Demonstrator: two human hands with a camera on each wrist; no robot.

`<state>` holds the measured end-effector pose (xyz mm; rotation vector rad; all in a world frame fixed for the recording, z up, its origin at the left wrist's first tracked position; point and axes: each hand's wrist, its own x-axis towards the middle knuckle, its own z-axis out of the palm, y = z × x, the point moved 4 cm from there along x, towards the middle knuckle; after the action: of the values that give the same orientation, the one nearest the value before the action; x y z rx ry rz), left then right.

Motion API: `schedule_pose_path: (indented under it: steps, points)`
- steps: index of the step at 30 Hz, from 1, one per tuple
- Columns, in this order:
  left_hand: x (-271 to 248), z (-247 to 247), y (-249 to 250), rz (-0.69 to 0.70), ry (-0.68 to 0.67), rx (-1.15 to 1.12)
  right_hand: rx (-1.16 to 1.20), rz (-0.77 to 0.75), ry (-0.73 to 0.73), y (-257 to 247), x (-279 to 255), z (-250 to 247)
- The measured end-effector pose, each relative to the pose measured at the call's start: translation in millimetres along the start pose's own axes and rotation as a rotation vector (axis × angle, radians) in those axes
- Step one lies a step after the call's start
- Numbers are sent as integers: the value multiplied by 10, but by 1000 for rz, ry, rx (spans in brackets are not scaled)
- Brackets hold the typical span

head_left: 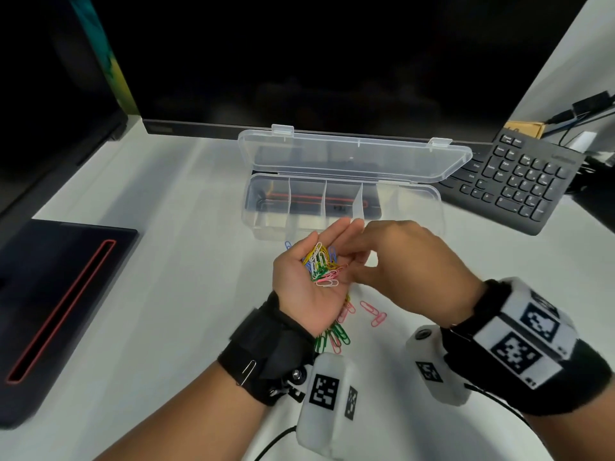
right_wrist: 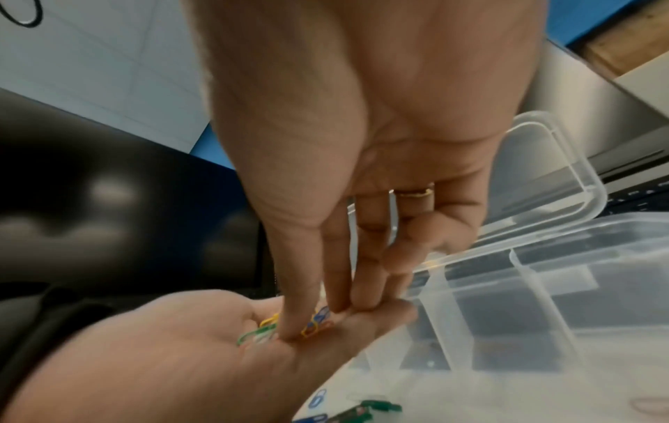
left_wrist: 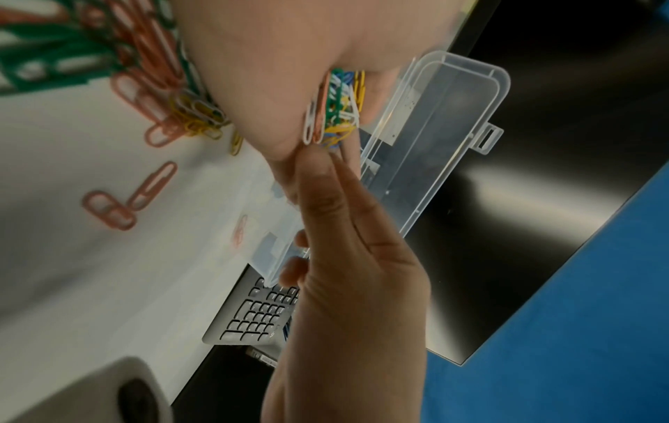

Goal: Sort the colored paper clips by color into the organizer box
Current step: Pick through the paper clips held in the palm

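Observation:
My left hand [head_left: 299,287] lies palm up in front of the organizer box, fingers straight, carrying a heap of mixed paper clips [head_left: 322,265] in yellow, white, green, blue and pink. My right hand [head_left: 409,257] reaches in from the right. Its thumb and fingertips [right_wrist: 289,332] close on a clip in the heap [right_wrist: 314,324]; its colour is unclear. The clear organizer box [head_left: 346,181] stands just beyond, lid open, with dividers forming several compartments that look empty. Loose pink clips [head_left: 374,312] and green clips [head_left: 336,337] lie on the white desk under my hands.
A dark monitor [head_left: 332,61] rises behind the box. A black keyboard [head_left: 519,178] sits at the right, with cables [head_left: 582,111] behind it. A black base with a red slot [head_left: 60,301] is at the left. One blue clip [head_left: 288,245] lies by the box front.

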<state>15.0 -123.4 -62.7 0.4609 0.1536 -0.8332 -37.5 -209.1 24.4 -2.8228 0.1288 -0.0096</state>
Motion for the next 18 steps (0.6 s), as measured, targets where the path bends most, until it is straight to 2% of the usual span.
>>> schedule_pose_path:
  steps: [8, 18]
  points:
    - [-14, -19, -15, -9, 47, -3, 69, -29, -6, 15, 18, 94]
    - [7, -18, -38, -23, 32, -68, 315, 71, 79, 70, 44, -99]
